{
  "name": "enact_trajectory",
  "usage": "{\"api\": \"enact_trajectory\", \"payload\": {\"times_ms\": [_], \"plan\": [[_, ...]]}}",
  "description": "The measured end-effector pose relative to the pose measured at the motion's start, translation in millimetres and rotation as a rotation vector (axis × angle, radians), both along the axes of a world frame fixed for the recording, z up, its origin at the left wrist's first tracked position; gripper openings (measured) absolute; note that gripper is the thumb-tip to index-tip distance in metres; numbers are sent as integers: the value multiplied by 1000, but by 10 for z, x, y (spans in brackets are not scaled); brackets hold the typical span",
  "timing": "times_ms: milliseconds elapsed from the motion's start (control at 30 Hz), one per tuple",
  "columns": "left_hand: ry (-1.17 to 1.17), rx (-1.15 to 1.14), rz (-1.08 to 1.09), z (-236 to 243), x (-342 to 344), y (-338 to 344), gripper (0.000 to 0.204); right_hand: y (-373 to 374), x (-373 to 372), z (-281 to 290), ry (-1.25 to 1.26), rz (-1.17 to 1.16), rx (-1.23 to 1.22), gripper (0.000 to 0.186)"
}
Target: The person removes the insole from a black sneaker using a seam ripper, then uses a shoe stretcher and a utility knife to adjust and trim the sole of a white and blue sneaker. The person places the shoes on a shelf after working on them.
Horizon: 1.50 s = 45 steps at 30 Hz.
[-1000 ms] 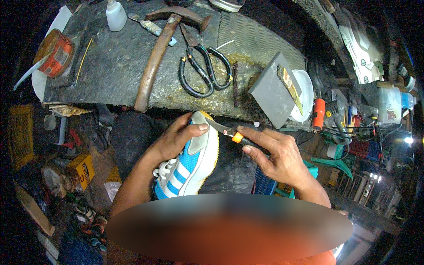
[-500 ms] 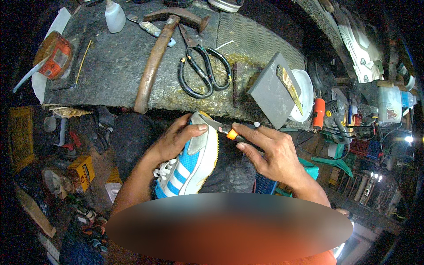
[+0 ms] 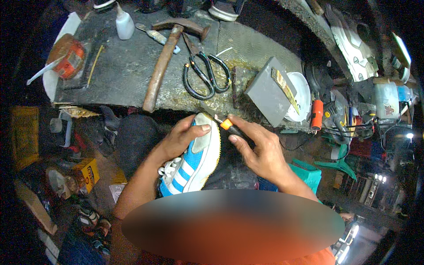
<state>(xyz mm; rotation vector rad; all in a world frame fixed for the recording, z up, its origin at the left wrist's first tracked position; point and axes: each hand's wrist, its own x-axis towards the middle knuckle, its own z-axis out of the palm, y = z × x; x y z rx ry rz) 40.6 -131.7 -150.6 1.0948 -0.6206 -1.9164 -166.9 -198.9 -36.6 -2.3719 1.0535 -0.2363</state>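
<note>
A blue and white sneaker (image 3: 191, 164) with white side stripes, a grey toe and white laces is held over my lap, its toe pointing away toward the bench. My left hand (image 3: 182, 138) closes around its toe end, thumb on the grey toe. In my right hand (image 3: 261, 152) is a knife (image 3: 226, 124) with a black and orange handle. Its blade lies at the toe's right edge by the sole; whether it touches is hard to see. Yellow stitching or trim runs along the sole's edge.
On the bench (image 3: 119, 75) ahead lie a hammer (image 3: 161, 70), black-handled scissors (image 3: 205, 75), a white squeeze bottle (image 3: 124, 25) and an orange-labelled tin (image 3: 70, 59). A grey sheet (image 3: 267, 90) leans over a white plate (image 3: 301, 99) at the right. Green stool (image 3: 304, 176) stands behind my right arm.
My right hand has brought the knife handle leftward, closer to the sneaker's toe, and the blade now reaches farther past the toe. My left hand keeps its grip. The whole view has shifted slightly.
</note>
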Motion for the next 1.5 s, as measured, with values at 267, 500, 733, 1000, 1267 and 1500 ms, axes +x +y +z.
{"api": "enact_trajectory", "payload": {"times_ms": [267,500,733,1000,1267,1500], "plan": [[-109,-470,72,631,20,465,79,626,-109,-44,-789,-352,956,50],[-659,-965,117,1186,34,1181,90,1341,-38,-74,-982,-84,1027,86],[-1033,-1226,362,1725,-93,1861,35,1680,-114,142,-962,-72,797,91],[-1523,-1205,372,2039,-431,2159,22,1911,-238,179,-840,-154,563,89],[-1739,-1247,154,2298,-535,2203,19,2049,-306,190,-819,-152,425,93],[-1627,-1103,76,2144,-550,2128,21,2059,-336,111,-842,-167,392,94]]}}
